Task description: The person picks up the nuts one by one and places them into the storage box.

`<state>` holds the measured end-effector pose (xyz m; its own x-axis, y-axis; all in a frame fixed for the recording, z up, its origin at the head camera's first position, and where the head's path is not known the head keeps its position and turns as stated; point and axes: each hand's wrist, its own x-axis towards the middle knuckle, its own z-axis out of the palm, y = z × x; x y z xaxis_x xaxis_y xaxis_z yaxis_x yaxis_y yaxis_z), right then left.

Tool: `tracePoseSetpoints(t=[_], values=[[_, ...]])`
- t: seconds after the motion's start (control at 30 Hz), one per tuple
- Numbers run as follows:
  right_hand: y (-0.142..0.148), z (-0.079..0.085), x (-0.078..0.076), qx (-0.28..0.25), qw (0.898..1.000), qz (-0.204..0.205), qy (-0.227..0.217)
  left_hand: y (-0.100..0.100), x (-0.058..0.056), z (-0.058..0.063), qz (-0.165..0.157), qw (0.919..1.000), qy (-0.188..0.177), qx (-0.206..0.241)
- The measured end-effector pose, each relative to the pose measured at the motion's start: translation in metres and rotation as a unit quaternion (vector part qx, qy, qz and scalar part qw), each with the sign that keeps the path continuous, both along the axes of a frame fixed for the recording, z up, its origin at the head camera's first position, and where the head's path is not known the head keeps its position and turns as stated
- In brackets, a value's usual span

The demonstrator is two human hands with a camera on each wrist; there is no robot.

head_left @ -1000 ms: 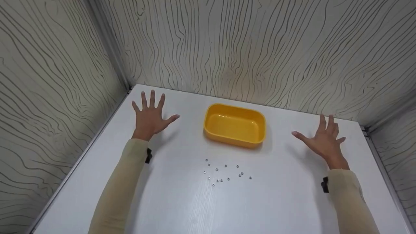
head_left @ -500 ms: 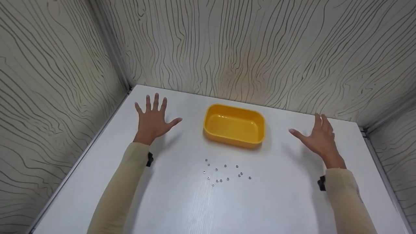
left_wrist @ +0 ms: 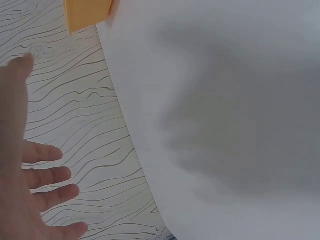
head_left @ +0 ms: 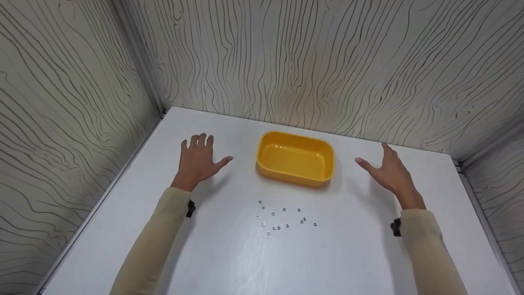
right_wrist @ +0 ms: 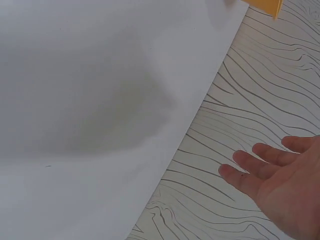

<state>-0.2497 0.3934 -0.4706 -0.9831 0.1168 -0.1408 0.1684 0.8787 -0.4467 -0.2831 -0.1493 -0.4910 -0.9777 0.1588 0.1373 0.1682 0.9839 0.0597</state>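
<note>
My left hand (head_left: 197, 162) hovers over the table to the left of a yellow rectangular tub (head_left: 294, 159), thumb out toward it and fingers a little bent. On the tub's other side is my right hand (head_left: 392, 172), thumb spread from the fingers. Both hands hold nothing. Several tiny metal nuts (head_left: 287, 225) lie scattered on the table in front of the tub. In the left wrist view the fingers (left_wrist: 52, 177) stand apart, with a corner of the tub (left_wrist: 87, 14) at the top. The right wrist view shows the fingers (right_wrist: 265, 162) loosely extended.
The white table (head_left: 229, 262) ends at a back wall (head_left: 262, 61) with a wood-grain pattern. A similar panel (head_left: 61, 135) closes the left side, and another (head_left: 499, 192) the right. The tub stands near the back edge.
Both hands have moved inward toward the tub, the left one also back toward the body. Their fingers, widely spread before, are closer together. The tub and nuts have stayed put.
</note>
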Motion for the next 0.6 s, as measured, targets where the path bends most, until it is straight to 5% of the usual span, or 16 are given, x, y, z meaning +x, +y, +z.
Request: tracePoseSetpoints(t=[0.6], values=[[-0.031,-0.008,-0.007,-0.008,0.999,0.005,-0.037,0.016,0.022,-0.020,-0.061,0.9980,0.007,-0.017]])
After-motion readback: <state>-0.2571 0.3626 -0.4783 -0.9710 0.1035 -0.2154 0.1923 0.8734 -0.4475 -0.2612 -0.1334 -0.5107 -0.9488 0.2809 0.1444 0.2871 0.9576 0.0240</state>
